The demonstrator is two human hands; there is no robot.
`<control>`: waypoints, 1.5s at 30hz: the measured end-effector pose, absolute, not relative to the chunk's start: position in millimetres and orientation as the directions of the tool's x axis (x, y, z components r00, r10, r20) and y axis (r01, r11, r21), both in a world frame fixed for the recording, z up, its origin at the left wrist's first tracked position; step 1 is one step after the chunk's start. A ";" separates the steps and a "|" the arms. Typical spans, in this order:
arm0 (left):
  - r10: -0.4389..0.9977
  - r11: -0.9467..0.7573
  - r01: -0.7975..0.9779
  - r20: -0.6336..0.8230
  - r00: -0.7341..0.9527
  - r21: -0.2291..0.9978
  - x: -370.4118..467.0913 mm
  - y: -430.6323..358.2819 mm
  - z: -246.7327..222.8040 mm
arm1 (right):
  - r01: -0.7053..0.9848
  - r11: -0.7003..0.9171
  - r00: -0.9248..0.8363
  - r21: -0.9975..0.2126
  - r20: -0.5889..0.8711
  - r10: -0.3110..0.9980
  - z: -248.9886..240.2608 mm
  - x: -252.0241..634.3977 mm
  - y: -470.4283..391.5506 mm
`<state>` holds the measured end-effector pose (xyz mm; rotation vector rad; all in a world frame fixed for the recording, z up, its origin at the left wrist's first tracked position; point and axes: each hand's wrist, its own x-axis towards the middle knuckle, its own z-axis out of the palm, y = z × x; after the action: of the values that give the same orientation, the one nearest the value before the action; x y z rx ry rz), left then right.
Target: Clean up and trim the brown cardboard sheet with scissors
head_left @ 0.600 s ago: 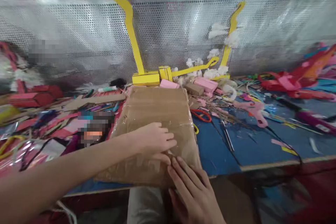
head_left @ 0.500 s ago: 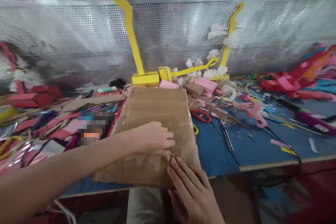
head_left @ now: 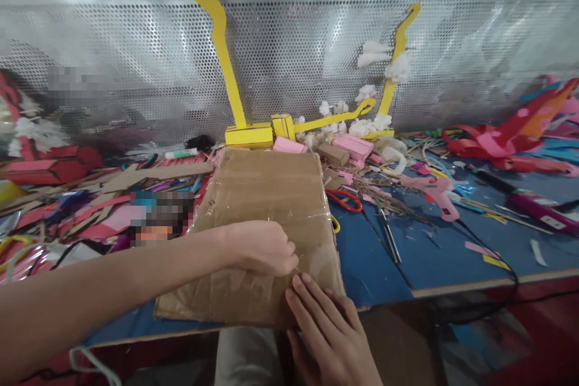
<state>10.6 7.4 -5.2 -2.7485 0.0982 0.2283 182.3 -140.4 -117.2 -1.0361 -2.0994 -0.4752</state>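
Observation:
A flat brown cardboard piece (head_left: 271, 184), wrapped partly in shiny clear tape or film, lies at the table's front edge. Over its lower middle, my left hand (head_left: 266, 247) is closed with curled fingers; whatever is between the fingertips is hidden. Just right of and below it, my right hand (head_left: 325, 329) rests on the lower right part of the cardboard, its fingers stretched out flat. The fingertips of both hands are close together.
Yellow hook-shaped pieces (head_left: 226, 66) stand against a perforated metal panel (head_left: 280, 54). Red-handled scissors (head_left: 346, 200), a pink glue gun (head_left: 436, 193) and a purple tool (head_left: 538, 208) lie right. Paper scraps (head_left: 120, 217) and red boxes (head_left: 49, 170) are left.
My left hand has turned slightly and its fingers are curled more tightly, a little lower on the cardboard. My right hand has hardly moved.

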 end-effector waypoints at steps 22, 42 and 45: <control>0.201 -0.946 0.181 0.049 0.978 0.270 -1.4 41.8 -11.9 | 0.826 0.564 -0.364 0.014 0.777 0.514 -117.0 178.7 -137.1; 0.491 -0.869 0.490 -0.003 0.871 -0.074 11.3 2.4 13.3 | 0.820 0.564 -0.434 0.093 0.744 0.508 -114.9 180.3 -140.5; 0.425 -0.882 0.411 -0.012 0.905 -0.230 21.7 2.1 6.6 | 0.796 0.604 -0.440 0.035 0.720 0.537 -102.8 178.4 -133.2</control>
<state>21.7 2.1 6.6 -2.8473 -0.6329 0.0911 178.4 -133.2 -102.8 -1.0476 -2.1498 -0.4902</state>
